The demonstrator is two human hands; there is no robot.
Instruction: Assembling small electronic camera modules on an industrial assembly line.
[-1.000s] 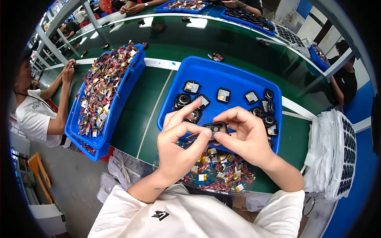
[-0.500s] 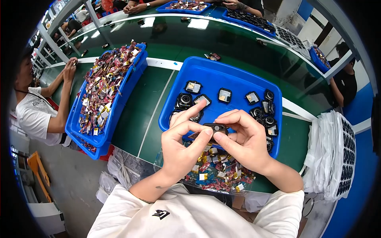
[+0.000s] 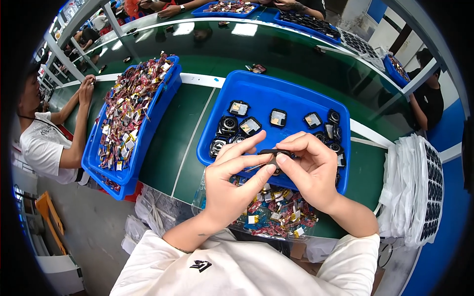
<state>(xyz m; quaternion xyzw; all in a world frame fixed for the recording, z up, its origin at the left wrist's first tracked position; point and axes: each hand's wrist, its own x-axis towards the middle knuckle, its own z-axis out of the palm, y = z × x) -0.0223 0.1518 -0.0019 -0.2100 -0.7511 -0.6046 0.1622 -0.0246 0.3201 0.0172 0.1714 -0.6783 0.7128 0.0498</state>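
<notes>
A small black watch case (image 3: 269, 151) is held up over the near side of a blue bin (image 3: 281, 85), seen almost edge-on. My right hand (image 3: 316, 170) pinches its right end between thumb and fingers. At its left end, the thumb and index finger of my left hand (image 3: 228, 180) close in on it, the other fingers stretched out. A thin reddish-brown strip shows between those two left fingertips; I cannot make out what it is. In the bin lie several open black watch cases (image 3: 278, 118) with pale insides, and round-dialled black ones (image 3: 228, 125).
Below my hands lies a clear tray with a heap of small circuit boards and batteries (image 3: 276, 217). Stacked blue bins (image 3: 175, 74) to the left hold more. White-wrapped trays (image 3: 405, 192) stand at the right. A co-worker (image 3: 49, 143) sits at the left, beside the green belt (image 3: 207, 54).
The watch case has tipped from showing its broad side to nearly edge-on and sits slightly higher. My left thumb has shifted right and down, away from the case's face.
</notes>
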